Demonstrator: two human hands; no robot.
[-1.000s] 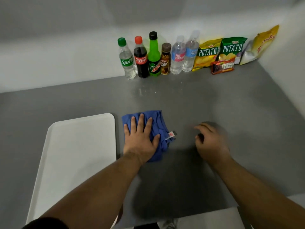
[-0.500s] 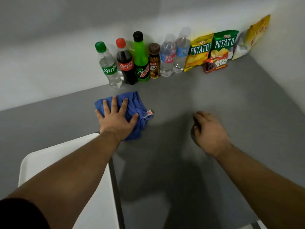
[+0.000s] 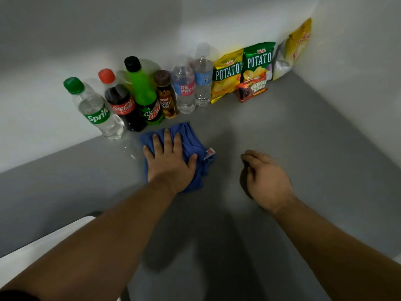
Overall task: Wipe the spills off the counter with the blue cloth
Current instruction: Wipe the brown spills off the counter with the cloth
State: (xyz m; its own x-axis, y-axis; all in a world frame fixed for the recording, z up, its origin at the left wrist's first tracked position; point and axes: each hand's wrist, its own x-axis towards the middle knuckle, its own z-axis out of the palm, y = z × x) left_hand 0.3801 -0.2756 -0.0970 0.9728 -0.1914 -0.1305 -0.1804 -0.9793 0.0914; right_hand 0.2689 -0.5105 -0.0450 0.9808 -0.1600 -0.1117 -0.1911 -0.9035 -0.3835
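A: Where is the blue cloth (image 3: 191,146) found?

B: It is seen bunched on the grey worktop (image 3: 303,148), just in front of the row of bottles along the back wall. It is pressed flat under the left hand (image 3: 171,164), whose fingers are spread open on top of it, palm down; nothing is gripped. A small white and red tag (image 3: 210,152) is seen at the cloth's right edge.

A: And the right hand (image 3: 265,180)?

B: It is rested on the bare worktop, well to the right of the cloth and apart from it. The fingers are loosely curled downward, and nothing is seen in them.

A: Are any spills to be made out?

B: A few small wet drops (image 3: 130,152) are seen on the worktop just left of the cloth, below the Sprite bottle (image 3: 95,109).

A: What else is lined up at the back?

B: A cola bottle (image 3: 122,103), a green soda bottle (image 3: 145,94), a small brown bottle (image 3: 166,96) and two clear water bottles (image 3: 192,83) are stood upright side by side. To their right, snack bags (image 3: 243,70) are leaned against the wall, with a small red packet (image 3: 251,91) in front and a yellow bag (image 3: 293,48) in the corner. A white tray (image 3: 39,246) is partly covered by the left forearm at the lower left.
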